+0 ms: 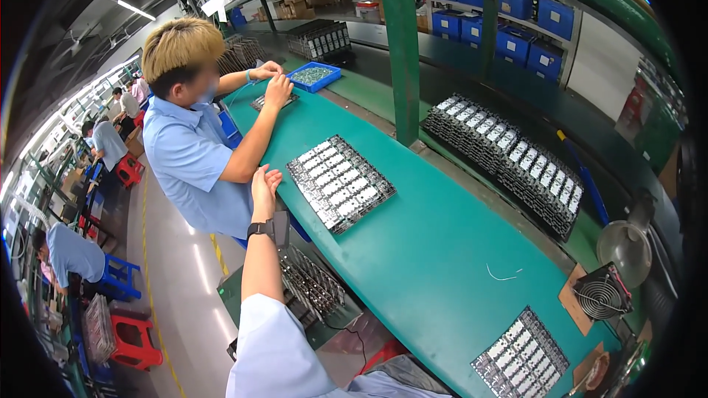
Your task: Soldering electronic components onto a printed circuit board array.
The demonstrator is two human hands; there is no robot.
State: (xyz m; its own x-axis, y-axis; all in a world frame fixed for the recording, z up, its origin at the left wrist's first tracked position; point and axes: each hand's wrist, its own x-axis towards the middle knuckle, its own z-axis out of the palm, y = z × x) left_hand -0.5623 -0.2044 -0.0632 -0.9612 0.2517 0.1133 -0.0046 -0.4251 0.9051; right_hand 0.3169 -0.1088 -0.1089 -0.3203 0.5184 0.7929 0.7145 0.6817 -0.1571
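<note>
My left hand (pixel 265 184) reaches out over the near left edge of the green table (pixel 435 250), a dark watch (pixel 267 228) on its wrist. The fingers are stretched out and slightly curled, and nothing shows in them. Closest to it on the table lies a stack of circuit board panels (pixel 341 183) with white rectangular parts in rows. Another circuit board panel (pixel 522 357) lies at the near right end of the table. My right hand is not in view.
Beside my hand, a co-worker (pixel 188 133) handles a small board near a blue tray (pixel 313 77) of small parts. A green post (pixel 398 51) rises behind the table. More stacked panels (pixel 509 155), a fan (pixel 602 293) and a round metal lamp-like part (pixel 625 253) stand right. Racked boards (pixel 310 276) sit below the edge.
</note>
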